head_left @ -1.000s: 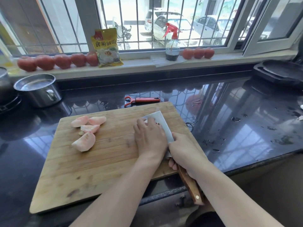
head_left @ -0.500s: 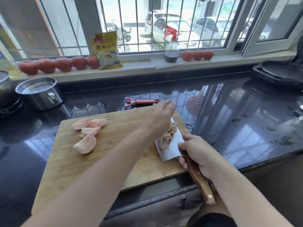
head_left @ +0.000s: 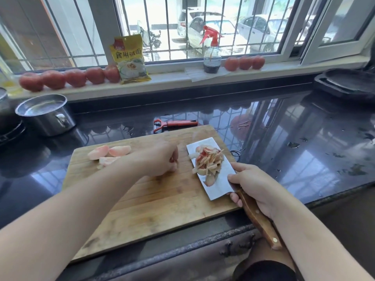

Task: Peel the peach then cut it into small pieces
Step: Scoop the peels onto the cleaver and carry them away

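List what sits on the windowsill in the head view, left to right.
Row of five tomatoes → yellow packet → spray bottle → three tomatoes.

The near half of the cutting board lies bare before my hands. Peach wedges block its far left corner; the peeler lies just beyond its far edge.
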`<state>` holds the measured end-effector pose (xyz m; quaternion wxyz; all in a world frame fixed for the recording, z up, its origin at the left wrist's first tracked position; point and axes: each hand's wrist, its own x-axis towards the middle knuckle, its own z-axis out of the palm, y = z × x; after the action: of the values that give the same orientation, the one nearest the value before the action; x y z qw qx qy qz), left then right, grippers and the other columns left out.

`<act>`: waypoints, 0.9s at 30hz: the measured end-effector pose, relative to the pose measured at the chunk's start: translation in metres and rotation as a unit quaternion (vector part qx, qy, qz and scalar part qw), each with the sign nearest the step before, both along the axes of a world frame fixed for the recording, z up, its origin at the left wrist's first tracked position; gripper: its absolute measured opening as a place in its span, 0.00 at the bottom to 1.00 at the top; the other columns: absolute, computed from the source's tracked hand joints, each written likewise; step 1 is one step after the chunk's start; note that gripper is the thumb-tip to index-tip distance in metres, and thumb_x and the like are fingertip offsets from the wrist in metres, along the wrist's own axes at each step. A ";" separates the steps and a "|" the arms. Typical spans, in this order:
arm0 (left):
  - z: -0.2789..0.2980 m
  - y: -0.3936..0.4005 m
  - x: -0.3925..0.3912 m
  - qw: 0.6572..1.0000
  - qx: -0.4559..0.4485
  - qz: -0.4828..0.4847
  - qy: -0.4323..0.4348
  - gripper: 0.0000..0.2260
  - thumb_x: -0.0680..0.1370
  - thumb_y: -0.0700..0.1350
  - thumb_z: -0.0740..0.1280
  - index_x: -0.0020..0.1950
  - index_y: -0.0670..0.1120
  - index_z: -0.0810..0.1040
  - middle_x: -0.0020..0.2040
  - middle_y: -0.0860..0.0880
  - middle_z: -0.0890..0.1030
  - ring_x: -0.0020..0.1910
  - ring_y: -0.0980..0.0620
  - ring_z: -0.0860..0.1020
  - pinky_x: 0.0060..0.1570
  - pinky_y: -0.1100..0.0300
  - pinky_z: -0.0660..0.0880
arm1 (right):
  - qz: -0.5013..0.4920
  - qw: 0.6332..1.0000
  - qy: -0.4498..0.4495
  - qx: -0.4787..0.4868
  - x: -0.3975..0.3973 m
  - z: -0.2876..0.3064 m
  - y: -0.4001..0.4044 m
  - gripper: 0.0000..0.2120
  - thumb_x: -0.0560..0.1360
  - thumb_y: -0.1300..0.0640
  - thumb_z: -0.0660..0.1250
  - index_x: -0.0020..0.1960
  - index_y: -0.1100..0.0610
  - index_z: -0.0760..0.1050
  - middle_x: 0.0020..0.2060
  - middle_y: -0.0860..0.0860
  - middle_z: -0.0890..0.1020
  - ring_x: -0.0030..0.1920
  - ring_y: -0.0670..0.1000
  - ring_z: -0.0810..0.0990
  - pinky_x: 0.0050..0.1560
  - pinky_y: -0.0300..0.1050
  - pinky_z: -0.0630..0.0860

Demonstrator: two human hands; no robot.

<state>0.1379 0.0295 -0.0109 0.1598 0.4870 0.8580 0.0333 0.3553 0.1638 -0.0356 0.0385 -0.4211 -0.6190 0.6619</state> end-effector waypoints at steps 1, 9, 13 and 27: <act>0.001 0.002 0.003 1.000 -0.004 0.004 0.006 0.05 0.80 0.49 0.72 0.52 0.55 0.76 0.52 0.54 0.77 0.51 0.51 0.75 0.42 0.58 0.70 | -0.003 1.000 0.002 0.001 -0.001 0.000 0.000 0.19 0.82 0.64 0.56 0.62 0.48 0.79 0.35 0.60 0.82 0.25 0.51 0.73 0.25 0.42 0.71; 0.012 0.025 0.022 0.993 -0.089 -0.029 0.066 0.04 0.78 0.38 0.66 0.50 0.45 0.80 0.48 0.46 0.80 0.49 0.44 0.80 0.45 0.54 0.78 | -0.013 1.000 -0.002 0.007 -0.003 0.001 -0.003 0.20 0.82 0.64 0.55 0.66 0.47 0.77 0.34 0.58 0.82 0.25 0.51 0.74 0.26 0.42 0.72; 0.004 0.021 0.025 0.994 -0.073 -0.035 0.072 0.06 0.78 0.37 0.65 0.45 0.47 0.74 0.48 0.46 0.78 0.45 0.46 0.78 0.37 0.55 0.76 | -0.019 1.000 0.003 -0.003 -0.003 0.001 -0.002 0.20 0.83 0.64 0.56 0.66 0.48 0.77 0.33 0.59 0.82 0.25 0.52 0.74 0.25 0.42 0.72; 0.012 -0.005 0.004 0.952 -0.106 -0.268 0.100 0.13 0.75 0.32 0.67 0.45 0.52 0.74 0.42 0.59 0.70 0.42 0.53 0.73 0.37 0.60 0.72 | -0.012 1.000 0.017 -0.001 0.000 -0.001 -0.002 0.20 0.83 0.64 0.56 0.67 0.48 0.76 0.30 0.57 0.82 0.25 0.51 0.75 0.25 0.42 0.72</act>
<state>0.1419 0.0249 0.0007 0.1266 0.6804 0.7058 -0.1513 0.3549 0.1621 -0.0363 0.0563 -0.4170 -0.6129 0.6689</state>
